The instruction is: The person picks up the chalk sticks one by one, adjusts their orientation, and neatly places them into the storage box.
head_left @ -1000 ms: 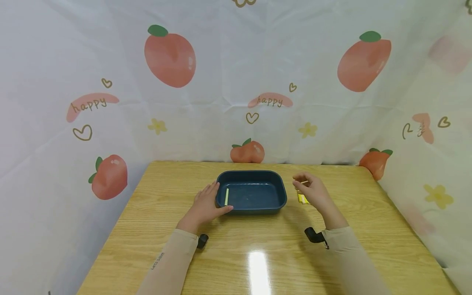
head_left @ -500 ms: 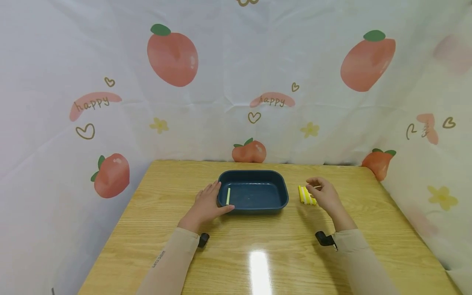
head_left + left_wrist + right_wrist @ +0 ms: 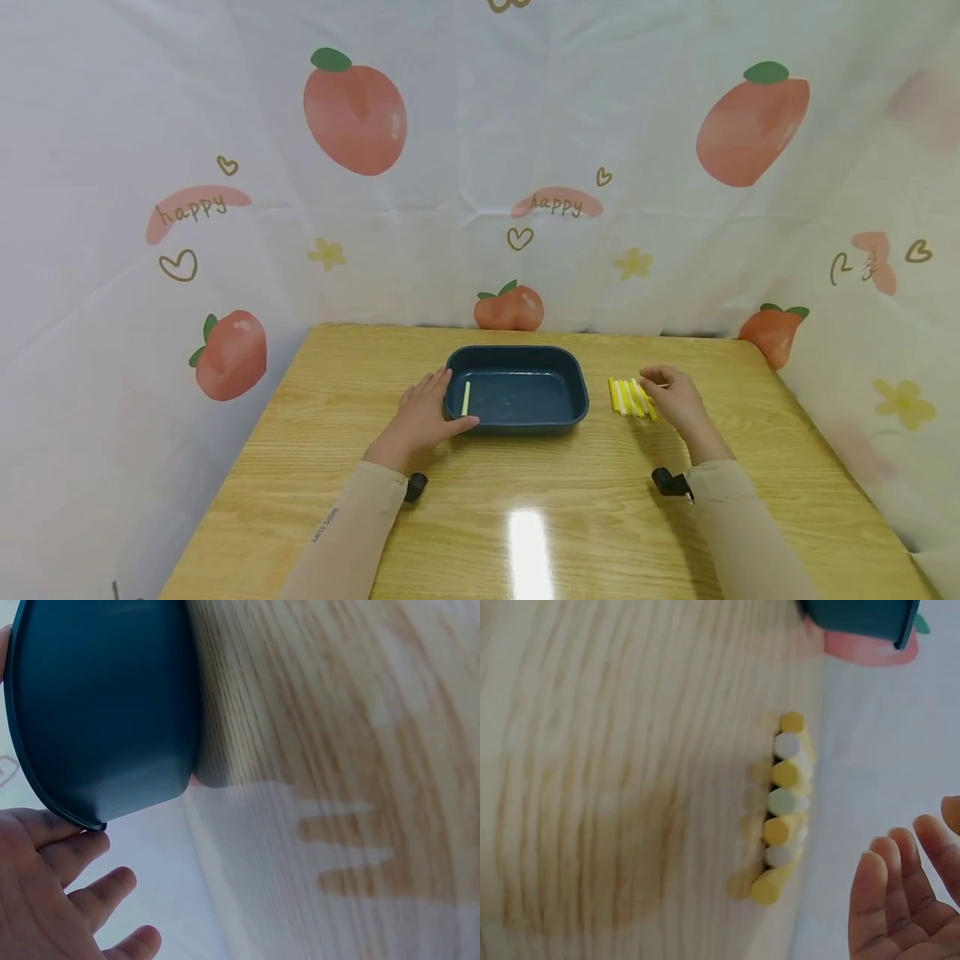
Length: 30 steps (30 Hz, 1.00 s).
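Observation:
A dark blue rectangular tray (image 3: 528, 402) stands toward the back of the table, a pale green chalk stick (image 3: 466, 400) lying inside near its left end. My left hand (image 3: 422, 417) rests against that end, fingers spread and thumb along the near rim. The left wrist view shows fingertips touching the edge of the tray (image 3: 105, 712). To the right of the tray, yellow and pale chalk sticks (image 3: 621, 397) lie side by side in a row. Above the row's right end hovers my right hand (image 3: 675, 404), fingers loosely bent and holding nothing. In the right wrist view it stands apart from the chalk row (image 3: 784, 801).
The wooden table (image 3: 480, 500) runs back to a white fabric backdrop (image 3: 450, 150) printed with fruit and hearts. A similar cloth hangs along the right side. Black wrist-worn pieces (image 3: 670, 482) jut from the sleeves.
My right hand has shifted to the right over the chalk row, uncovering more of the sticks. My left hand stays at the tray, and the camera view has drifted slightly.

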Each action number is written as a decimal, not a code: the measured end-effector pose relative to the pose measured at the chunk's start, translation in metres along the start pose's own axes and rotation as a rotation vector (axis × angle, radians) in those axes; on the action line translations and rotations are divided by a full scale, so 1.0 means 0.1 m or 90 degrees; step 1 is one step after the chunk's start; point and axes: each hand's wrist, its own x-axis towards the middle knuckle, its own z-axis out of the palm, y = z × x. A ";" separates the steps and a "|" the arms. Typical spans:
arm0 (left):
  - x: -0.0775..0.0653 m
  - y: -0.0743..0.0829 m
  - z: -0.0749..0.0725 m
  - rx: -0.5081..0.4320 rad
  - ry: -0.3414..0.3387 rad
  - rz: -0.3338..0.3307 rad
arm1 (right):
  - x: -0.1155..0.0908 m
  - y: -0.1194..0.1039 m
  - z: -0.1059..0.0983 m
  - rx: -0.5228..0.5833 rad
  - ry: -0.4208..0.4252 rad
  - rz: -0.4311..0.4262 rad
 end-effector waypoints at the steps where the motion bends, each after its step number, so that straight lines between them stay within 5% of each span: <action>1: 0.00 0.00 0.00 -0.002 0.003 0.001 | 0.01 0.01 0.00 -0.004 -0.002 0.006; 18: -0.02 0.01 -0.01 -0.008 0.000 0.007 | 0.16 0.16 -0.07 -0.051 -0.078 0.087; 30: -0.03 0.03 -0.02 -0.008 0.005 0.010 | 0.27 0.26 -0.08 -0.090 -0.100 0.072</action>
